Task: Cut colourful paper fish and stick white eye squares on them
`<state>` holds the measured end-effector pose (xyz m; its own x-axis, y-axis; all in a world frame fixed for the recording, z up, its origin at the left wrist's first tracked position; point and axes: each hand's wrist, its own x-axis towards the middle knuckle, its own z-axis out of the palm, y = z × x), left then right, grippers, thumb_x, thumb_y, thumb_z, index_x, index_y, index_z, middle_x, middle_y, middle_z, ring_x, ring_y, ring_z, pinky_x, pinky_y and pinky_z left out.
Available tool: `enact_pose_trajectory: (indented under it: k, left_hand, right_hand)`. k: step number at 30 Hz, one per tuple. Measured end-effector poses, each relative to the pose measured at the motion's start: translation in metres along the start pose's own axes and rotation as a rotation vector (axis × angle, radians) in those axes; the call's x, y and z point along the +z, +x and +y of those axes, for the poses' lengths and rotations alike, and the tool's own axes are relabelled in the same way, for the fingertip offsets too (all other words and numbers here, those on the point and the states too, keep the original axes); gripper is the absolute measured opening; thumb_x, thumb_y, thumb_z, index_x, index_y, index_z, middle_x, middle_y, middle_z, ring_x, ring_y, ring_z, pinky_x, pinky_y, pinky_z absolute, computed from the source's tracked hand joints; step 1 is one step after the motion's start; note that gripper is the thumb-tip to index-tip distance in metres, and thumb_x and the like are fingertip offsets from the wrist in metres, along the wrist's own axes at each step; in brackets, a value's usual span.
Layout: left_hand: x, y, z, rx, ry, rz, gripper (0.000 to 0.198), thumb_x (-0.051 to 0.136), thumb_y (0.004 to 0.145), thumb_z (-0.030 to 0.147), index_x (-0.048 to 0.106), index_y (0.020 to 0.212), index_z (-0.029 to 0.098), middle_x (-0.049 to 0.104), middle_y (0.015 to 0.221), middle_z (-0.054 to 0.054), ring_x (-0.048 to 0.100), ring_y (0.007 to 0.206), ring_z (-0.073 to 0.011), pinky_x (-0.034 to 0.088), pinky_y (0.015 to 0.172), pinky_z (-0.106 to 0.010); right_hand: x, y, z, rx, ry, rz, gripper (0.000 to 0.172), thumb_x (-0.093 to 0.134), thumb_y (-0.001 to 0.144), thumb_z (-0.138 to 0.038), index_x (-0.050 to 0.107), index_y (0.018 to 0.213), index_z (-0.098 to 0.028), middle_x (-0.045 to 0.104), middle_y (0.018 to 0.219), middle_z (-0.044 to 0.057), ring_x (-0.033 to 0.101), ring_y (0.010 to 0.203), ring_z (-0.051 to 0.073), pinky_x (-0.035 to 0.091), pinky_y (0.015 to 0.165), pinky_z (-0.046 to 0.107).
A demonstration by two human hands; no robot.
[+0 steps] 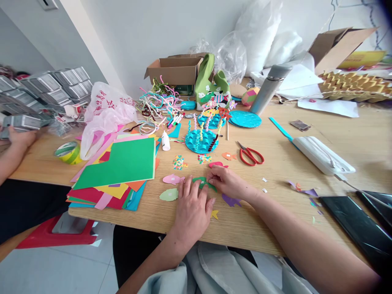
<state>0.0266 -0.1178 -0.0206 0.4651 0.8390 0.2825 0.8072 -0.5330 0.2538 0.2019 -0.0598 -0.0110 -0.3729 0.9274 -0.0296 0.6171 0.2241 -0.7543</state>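
Observation:
A dark green paper fish (200,182) with a small white patch lies on the table between my hands. My left hand (194,206) is spread palm down, its fingertips by the fish's left end. Closed at the fish's right end is my right hand (228,181), its fingertips pinched together on that edge. Around them lie a pink fish (172,179), a light green fish (168,194), a purple fish (231,200), a red fish (218,164) and an orange fish (228,156). A yellow tail (215,214) pokes out beside my left thumb.
Coloured paper (131,159) is stacked at left, near yellow tape (67,152). Behind stand a glue bottle (165,141), a blue disc with twisted stems (194,147) and a tilted flask (269,87). Red scissors (251,156) and a power strip (324,155) lie right. Another person's hand (21,139) holds a box.

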Motion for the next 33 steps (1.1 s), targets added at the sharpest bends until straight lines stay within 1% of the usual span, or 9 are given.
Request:
enact_pose_trajectory:
  k: [6, 15, 24, 33]
  left_hand:
    - [0.0004, -0.0001, -0.0001, -0.005, -0.004, 0.005, 0.034, 0.044, 0.094, 0.035, 0.058, 0.121, 0.019, 0.055, 0.128, -0.011, 0.036, 0.134, -0.0324, 0.03, 0.111, -0.059]
    - [0.0014, -0.0013, 0.0003, -0.015, 0.006, 0.027, 0.033, 0.047, 0.093, 0.034, 0.059, 0.12, 0.018, 0.053, 0.124, -0.014, 0.035, 0.134, -0.0346, 0.035, 0.107, -0.06]
    - [0.0003, -0.0008, 0.0001, -0.022, -0.005, 0.021, 0.034, 0.046, 0.094, 0.034, 0.059, 0.12, 0.018, 0.052, 0.121, -0.014, 0.033, 0.134, -0.0346, 0.034, 0.108, -0.059]
    - [-0.0008, -0.0002, 0.0003, -0.018, 0.0, 0.036, 0.032, 0.047, 0.093, 0.034, 0.06, 0.118, 0.019, 0.053, 0.12, -0.014, 0.036, 0.132, -0.034, 0.037, 0.106, -0.058]
  right_hand:
    - [0.0001, 0.0003, -0.0008, -0.007, 0.01, -0.002, 0.015, 0.048, 0.076, -0.006, 0.058, 0.075, -0.016, 0.052, 0.063, -0.002, 0.048, 0.057, 0.01, 0.037, 0.055, 0.022]
    - [0.002, -0.0001, -0.0031, 0.0, 0.041, 0.047, 0.013, 0.048, 0.075, -0.008, 0.057, 0.073, -0.017, 0.051, 0.062, -0.002, 0.048, 0.057, 0.011, 0.038, 0.054, 0.023]
    - [0.0044, 0.0002, -0.0033, 0.041, 0.065, 0.078, 0.011, 0.049, 0.076, -0.009, 0.057, 0.074, -0.016, 0.056, 0.07, 0.0, 0.051, 0.06, 0.011, 0.039, 0.057, 0.023]
    - [0.0038, 0.0014, -0.0032, 0.032, 0.094, 0.126, 0.009, 0.05, 0.076, -0.012, 0.058, 0.073, -0.016, 0.057, 0.069, 0.0, 0.05, 0.063, 0.012, 0.04, 0.059, 0.024]
